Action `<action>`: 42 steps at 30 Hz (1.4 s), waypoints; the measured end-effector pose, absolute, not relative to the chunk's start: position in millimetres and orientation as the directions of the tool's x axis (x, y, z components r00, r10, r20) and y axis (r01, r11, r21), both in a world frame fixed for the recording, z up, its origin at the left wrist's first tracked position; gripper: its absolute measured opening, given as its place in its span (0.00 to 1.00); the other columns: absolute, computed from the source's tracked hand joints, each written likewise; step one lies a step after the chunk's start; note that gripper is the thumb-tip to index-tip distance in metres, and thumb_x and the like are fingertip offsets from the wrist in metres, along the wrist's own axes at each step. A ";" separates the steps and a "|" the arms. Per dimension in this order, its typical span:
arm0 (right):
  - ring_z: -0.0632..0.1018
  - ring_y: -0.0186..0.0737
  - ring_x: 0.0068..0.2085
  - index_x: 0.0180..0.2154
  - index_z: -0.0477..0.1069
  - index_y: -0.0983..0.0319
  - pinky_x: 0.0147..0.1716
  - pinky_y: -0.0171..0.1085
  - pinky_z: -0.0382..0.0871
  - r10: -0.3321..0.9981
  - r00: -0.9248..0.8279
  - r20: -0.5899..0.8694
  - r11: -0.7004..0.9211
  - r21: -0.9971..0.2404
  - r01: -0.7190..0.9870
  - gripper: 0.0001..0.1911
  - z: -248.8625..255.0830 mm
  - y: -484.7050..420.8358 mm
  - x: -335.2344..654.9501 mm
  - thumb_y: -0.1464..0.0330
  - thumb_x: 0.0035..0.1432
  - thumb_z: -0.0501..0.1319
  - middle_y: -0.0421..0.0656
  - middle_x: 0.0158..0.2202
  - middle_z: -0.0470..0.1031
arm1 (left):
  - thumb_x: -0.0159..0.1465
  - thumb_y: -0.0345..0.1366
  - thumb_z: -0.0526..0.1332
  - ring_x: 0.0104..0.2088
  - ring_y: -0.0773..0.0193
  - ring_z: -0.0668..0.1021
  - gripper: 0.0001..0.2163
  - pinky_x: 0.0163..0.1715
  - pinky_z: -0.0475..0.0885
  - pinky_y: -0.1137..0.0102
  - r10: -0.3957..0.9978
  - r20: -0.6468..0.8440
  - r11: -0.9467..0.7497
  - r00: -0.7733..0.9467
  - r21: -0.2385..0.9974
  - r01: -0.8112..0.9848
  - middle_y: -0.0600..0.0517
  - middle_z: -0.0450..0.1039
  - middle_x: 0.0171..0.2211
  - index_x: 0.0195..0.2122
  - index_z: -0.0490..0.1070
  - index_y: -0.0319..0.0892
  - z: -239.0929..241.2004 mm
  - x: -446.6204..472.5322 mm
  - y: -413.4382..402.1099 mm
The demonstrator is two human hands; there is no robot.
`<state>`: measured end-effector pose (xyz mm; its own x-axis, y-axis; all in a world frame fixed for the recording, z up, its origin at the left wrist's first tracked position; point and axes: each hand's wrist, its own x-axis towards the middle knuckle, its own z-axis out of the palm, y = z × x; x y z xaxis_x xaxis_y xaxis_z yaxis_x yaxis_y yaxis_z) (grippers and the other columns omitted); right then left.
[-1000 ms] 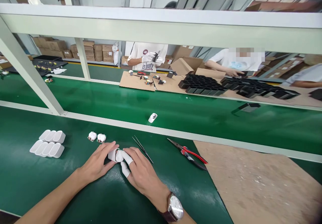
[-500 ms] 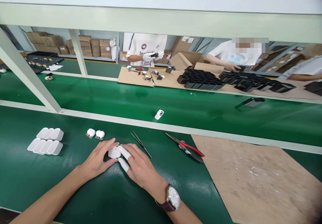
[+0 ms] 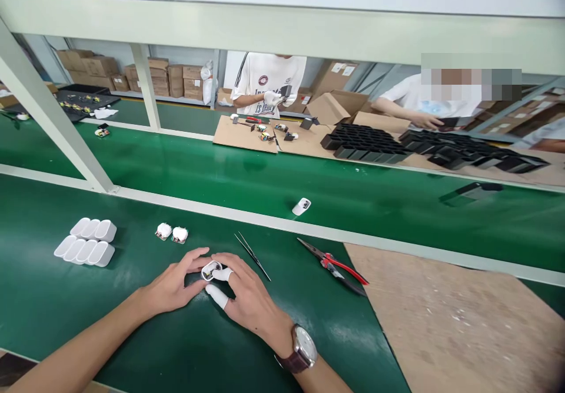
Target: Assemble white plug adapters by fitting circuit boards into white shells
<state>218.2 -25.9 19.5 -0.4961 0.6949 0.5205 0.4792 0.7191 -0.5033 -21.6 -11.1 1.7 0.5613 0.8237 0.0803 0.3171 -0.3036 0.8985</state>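
A small white plastic housing [image 3: 206, 273] sits between my two hands, its open end tilted up toward me with dark electronic parts showing inside. My left hand [image 3: 179, 282] grips it from the left, thumb in front and fingers behind. My right hand [image 3: 251, 299] wears white finger cots on thumb and index finger. Its index fingertip presses at the opening, the thumb is low at the near side, and other fingers curl around the far side. Tweezers [image 3: 253, 256] lie just beyond my right hand. Two white-topped circuit assemblies [image 3: 172, 232] lie behind my left hand.
Several white housings [image 3: 85, 243] stand grouped at left. Red-and-black long-nose pliers [image 3: 332, 265] lie at right beside a cardboard sheet [image 3: 441, 322]. A white piece [image 3: 301, 206] rests on the green belt [image 3: 229, 187]. Co-workers handle parts across it near black trays [image 3: 366, 143].
The housing has been turned, so its open end and inner parts now show. My right index finger has moved onto the opening. The pieces on the belt have shifted right; the camera view moved slightly.
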 end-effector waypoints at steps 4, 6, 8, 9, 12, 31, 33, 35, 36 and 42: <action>0.77 0.49 0.50 0.57 0.68 0.58 0.48 0.51 0.79 0.731 -0.488 0.477 0.679 -0.578 0.452 0.16 17.8 -26.0 218.2 0.73 0.71 0.60 0.50 0.51 0.74 | 0.70 0.33 0.62 0.60 0.56 0.80 0.34 0.62 0.74 0.56 0.826 0.102 -0.352 0.554 0.861 0.367 0.48 0.77 0.61 0.73 0.48 0.55 7.9 -20.2 -11.8; 0.76 0.49 0.49 0.58 0.68 0.58 0.46 0.49 0.79 0.723 -0.513 0.463 0.686 -0.567 0.456 0.16 19.3 -25.2 217.2 0.72 0.71 0.59 0.51 0.50 0.73 | 0.69 0.32 0.62 0.59 0.57 0.80 0.34 0.61 0.75 0.57 0.833 0.095 -0.353 0.546 0.851 0.389 0.49 0.78 0.60 0.73 0.47 0.55 8.2 -19.7 -11.0; 0.75 0.49 0.49 0.57 0.69 0.58 0.45 0.48 0.79 0.694 -0.540 0.476 0.717 -0.523 0.461 0.15 20.6 -24.1 216.4 0.72 0.72 0.58 0.51 0.50 0.72 | 0.69 0.31 0.62 0.59 0.58 0.80 0.35 0.61 0.75 0.58 0.835 0.088 -0.348 0.544 0.849 0.397 0.50 0.78 0.59 0.72 0.47 0.55 7.5 -19.4 -10.1; 0.75 0.49 0.49 0.57 0.70 0.58 0.45 0.48 0.79 0.674 -0.554 0.488 0.737 -0.488 0.467 0.14 20.8 -23.5 216.3 0.73 0.72 0.58 0.51 0.49 0.72 | 0.69 0.31 0.62 0.59 0.58 0.80 0.35 0.61 0.75 0.57 0.834 0.087 -0.347 0.544 0.850 0.397 0.51 0.78 0.59 0.72 0.47 0.56 7.0 -19.3 -9.8; 0.75 0.51 0.50 0.53 0.71 0.60 0.45 0.50 0.78 0.620 -0.599 0.506 0.784 -0.380 0.491 0.13 19.6 -22.0 217.5 0.76 0.70 0.56 0.52 0.49 0.73 | 0.69 0.31 0.62 0.59 0.58 0.80 0.35 0.62 0.74 0.56 0.827 0.100 -0.359 0.553 0.850 0.384 0.51 0.78 0.59 0.72 0.46 0.56 6.0 -19.3 -9.3; 0.78 0.56 0.46 0.56 0.70 0.66 0.44 0.53 0.78 0.820 -0.295 0.491 0.442 -0.217 0.870 0.14 15.9 2.9 263.3 0.69 0.72 0.58 0.55 0.47 0.75 | 0.71 0.38 0.66 0.59 0.53 0.80 0.25 0.59 0.79 0.57 0.749 0.313 -0.618 0.585 0.648 0.445 0.47 0.76 0.61 0.67 0.63 0.52 2.7 -22.7 -7.8; 0.78 0.54 0.40 0.49 0.73 0.66 0.40 0.52 0.77 0.833 -0.306 0.461 0.413 -0.150 0.898 0.10 8.6 8.6 269.8 0.74 0.69 0.56 0.53 0.40 0.75 | 0.73 0.37 0.64 0.57 0.53 0.81 0.18 0.58 0.80 0.59 0.659 0.410 -0.729 0.630 0.554 0.402 0.45 0.77 0.58 0.64 0.69 0.50 3.9 -22.6 -5.8; 0.77 0.51 0.37 0.42 0.74 0.64 0.39 0.49 0.77 0.832 -0.331 0.446 0.433 -0.146 0.890 0.10 5.5 10.1 268.6 0.78 0.67 0.55 0.50 0.37 0.75 | 0.75 0.34 0.60 0.54 0.55 0.83 0.15 0.56 0.80 0.60 0.598 0.471 -0.787 0.649 0.500 0.362 0.45 0.79 0.55 0.61 0.72 0.48 5.6 -21.2 -4.9; 0.77 0.50 0.37 0.41 0.74 0.63 0.38 0.47 0.76 0.828 -0.338 0.448 0.446 -0.160 0.881 0.10 6.7 9.0 265.7 0.78 0.66 0.55 0.49 0.37 0.74 | 0.75 0.33 0.59 0.53 0.55 0.83 0.14 0.55 0.81 0.61 0.595 0.477 -0.789 0.646 0.497 0.360 0.45 0.79 0.54 0.61 0.72 0.48 6.2 -20.2 -5.0; 0.74 0.37 0.32 0.46 0.72 0.60 0.29 0.37 0.69 0.736 -0.461 0.496 0.654 -0.345 0.673 0.11 39.8 -13.6 245.9 0.76 0.69 0.54 0.44 0.41 0.74 | 0.73 0.38 0.62 0.50 0.55 0.84 0.13 0.49 0.83 0.60 0.767 0.357 -0.611 0.534 0.662 0.435 0.48 0.80 0.52 0.58 0.67 0.48 1.0 -18.2 -8.6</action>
